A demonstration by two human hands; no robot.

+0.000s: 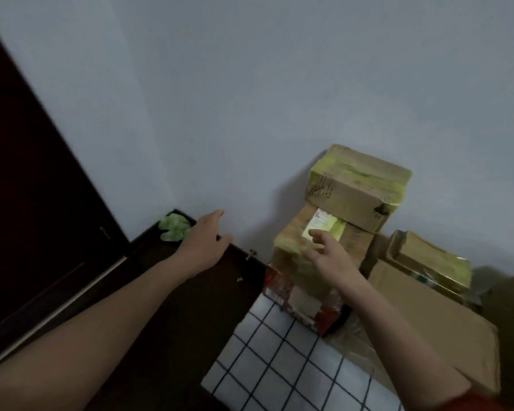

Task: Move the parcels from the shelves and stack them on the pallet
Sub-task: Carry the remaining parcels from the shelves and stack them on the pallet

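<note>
Two bare forearms reach forward toward a grey wall (250, 99). The left hand (204, 246) hovers over a dark cabinet (190, 292), fingers straight and holding nothing, just beside a green object (174, 228). The right hand (328, 258) is empty with its fingers loosely spread in front of a labelled box (352, 240); contact cannot be told. That box sits in a stack against the wall, under a top box (356, 188) with yellow-green tape and on a red box (297, 301). More boxes (428, 315) lie to the right. A grid cloth (279, 366) lies in front of the stack.
</note>
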